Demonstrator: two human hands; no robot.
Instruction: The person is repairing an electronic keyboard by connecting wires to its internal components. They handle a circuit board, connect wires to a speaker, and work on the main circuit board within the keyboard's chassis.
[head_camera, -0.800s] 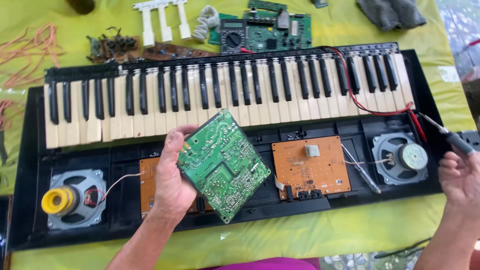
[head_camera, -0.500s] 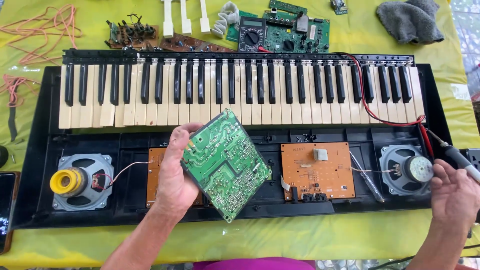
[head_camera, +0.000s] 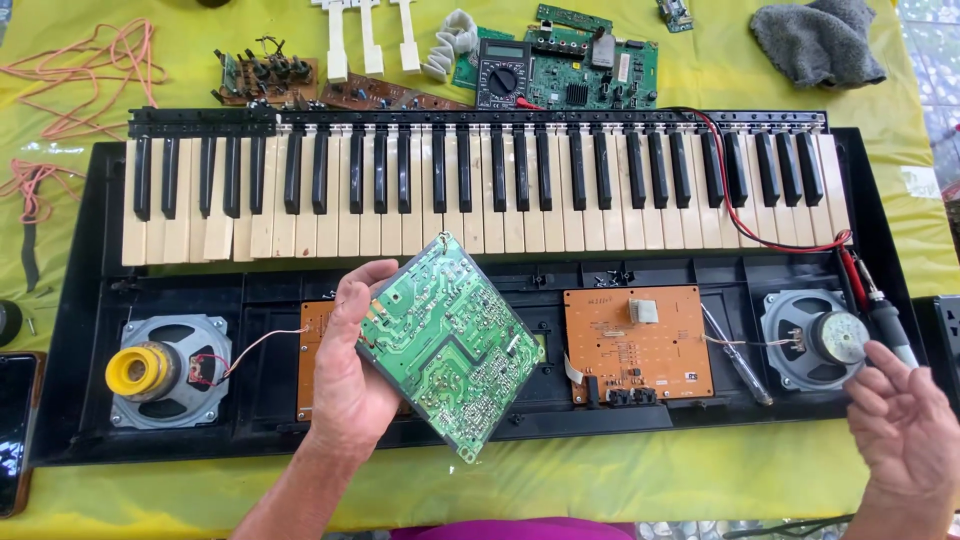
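My left hand (head_camera: 345, 385) grips a green circuit board (head_camera: 448, 342) by its left edge. The board is tilted, solder side up, above the opened black keyboard case (head_camera: 80, 300). My right hand (head_camera: 905, 430) is at the lower right with its fingers loosely curled. Its fingertips hold the end of a dark-handled tool (head_camera: 885, 318) that points up past the right speaker (head_camera: 820, 340). An orange board (head_camera: 640, 345) sits in the case between my hands. Another orange board (head_camera: 315, 330) is partly hidden behind my left hand.
The row of keys (head_camera: 480, 190) spans the case top. A left speaker with a yellow centre (head_camera: 160, 372) has thin wires. A multimeter (head_camera: 503, 75), more circuit boards, loose white keys (head_camera: 370, 35), orange cord (head_camera: 90, 60), a grey cloth (head_camera: 815, 40) and a phone (head_camera: 15, 430) lie on the yellow cover.
The view has shifted, so the keyboard sits lower in frame. My right hand has dropped a little and its fingers have loosened. My left hand keeps the green board in about the same place.
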